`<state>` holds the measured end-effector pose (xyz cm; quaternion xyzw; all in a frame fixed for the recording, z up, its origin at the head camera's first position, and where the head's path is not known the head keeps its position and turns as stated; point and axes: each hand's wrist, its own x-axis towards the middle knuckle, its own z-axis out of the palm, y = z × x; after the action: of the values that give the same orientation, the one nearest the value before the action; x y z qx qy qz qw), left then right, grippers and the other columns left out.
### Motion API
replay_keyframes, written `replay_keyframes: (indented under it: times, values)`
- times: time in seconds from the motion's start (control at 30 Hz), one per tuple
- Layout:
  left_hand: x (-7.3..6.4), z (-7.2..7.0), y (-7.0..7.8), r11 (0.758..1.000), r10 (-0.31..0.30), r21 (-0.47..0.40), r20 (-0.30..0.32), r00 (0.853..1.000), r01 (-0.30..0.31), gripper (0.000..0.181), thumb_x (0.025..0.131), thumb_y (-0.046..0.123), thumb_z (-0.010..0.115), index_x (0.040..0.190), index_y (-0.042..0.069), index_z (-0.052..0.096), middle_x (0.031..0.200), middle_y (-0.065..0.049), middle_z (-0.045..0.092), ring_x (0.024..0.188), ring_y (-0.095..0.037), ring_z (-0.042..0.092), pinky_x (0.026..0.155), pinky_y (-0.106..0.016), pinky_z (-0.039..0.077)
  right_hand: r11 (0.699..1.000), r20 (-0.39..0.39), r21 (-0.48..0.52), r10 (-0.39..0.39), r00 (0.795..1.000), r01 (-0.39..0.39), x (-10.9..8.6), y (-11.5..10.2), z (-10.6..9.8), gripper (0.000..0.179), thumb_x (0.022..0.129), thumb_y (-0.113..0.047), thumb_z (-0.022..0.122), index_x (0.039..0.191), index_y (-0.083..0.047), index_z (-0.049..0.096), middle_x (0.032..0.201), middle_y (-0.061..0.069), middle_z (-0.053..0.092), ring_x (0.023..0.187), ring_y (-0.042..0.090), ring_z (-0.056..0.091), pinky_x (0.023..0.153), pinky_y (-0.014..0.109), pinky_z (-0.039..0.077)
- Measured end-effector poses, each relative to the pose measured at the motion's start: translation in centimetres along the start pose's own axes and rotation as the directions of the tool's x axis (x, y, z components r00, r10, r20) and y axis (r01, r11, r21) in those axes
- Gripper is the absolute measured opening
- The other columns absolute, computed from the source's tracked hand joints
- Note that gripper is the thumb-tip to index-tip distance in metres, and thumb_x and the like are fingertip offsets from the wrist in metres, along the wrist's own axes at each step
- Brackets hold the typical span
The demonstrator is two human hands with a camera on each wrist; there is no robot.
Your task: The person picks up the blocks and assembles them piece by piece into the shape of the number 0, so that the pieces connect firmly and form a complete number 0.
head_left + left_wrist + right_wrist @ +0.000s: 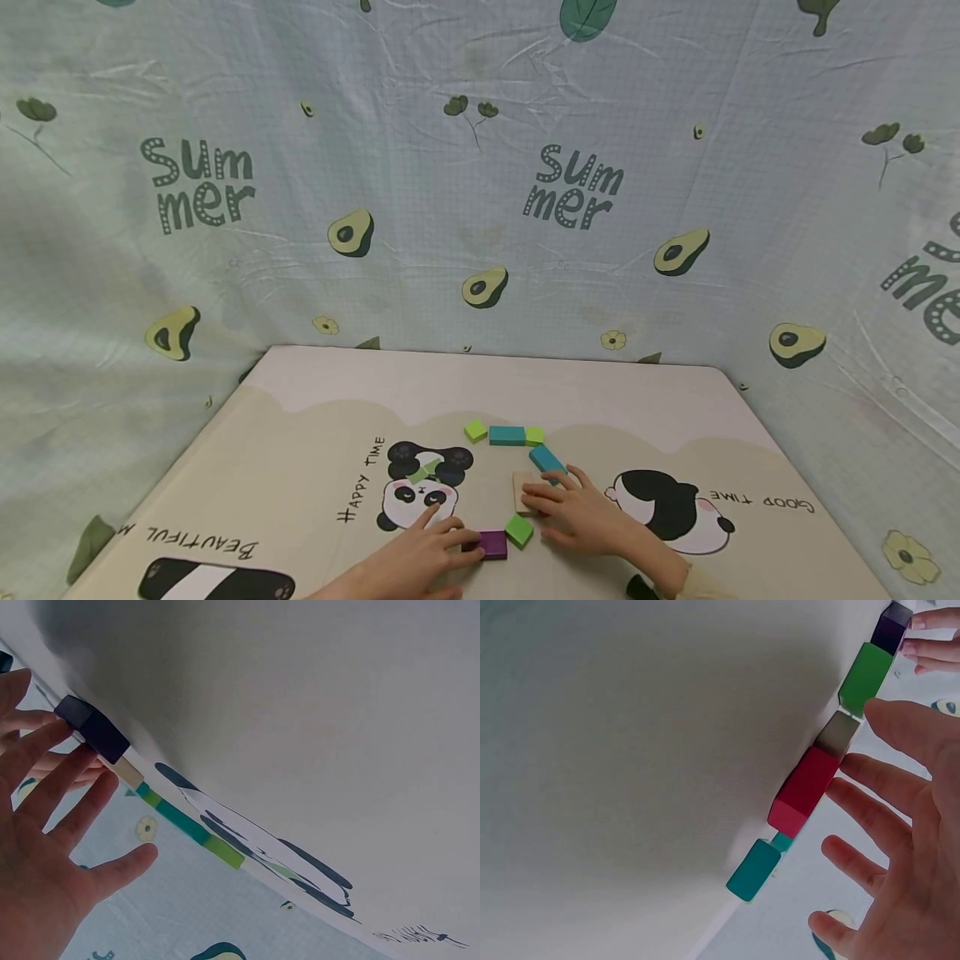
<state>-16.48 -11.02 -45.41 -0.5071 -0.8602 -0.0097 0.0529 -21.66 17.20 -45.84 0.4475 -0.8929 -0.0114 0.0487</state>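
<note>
In the head view my left hand is at the lower middle, fingers extended, with fingertips at the left end of a purple block. That block looks almost black in the left wrist view. My right hand reaches in from the right, its fingers over a plain wooden block. A green block sits between the purple and wooden ones. The right wrist view shows fingertips right at a red block, which the hand hides in the head view; beyond it lies a teal block.
Farther back, a blue block, a light green cube, another blue block and a lime cube continue the curved row. Green pieces lie on the printed panda. A printed curtain rises behind the table.
</note>
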Motion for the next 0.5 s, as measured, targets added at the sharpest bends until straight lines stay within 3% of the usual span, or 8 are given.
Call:
replay_keyframes:
  times: [0.5]
  values:
    - [-0.04,-0.09,0.01,1.0,0.011,0.019,-0.011,1.0,-0.011,0.041,0.088,0.046,0.044,0.123,0.025,0.054,0.122,0.006,0.055,0.108,-0.011,0.048,0.088,-0.051,0.041,1.0,-0.013,0.008,-0.003,1.0,0.003,-0.1,-0.01,0.0,0.047,0.086,-0.041,0.053,0.128,-0.022,0.048,0.132,-0.006,0.048,0.119,0.022,0.041,0.094,0.055,0.03]
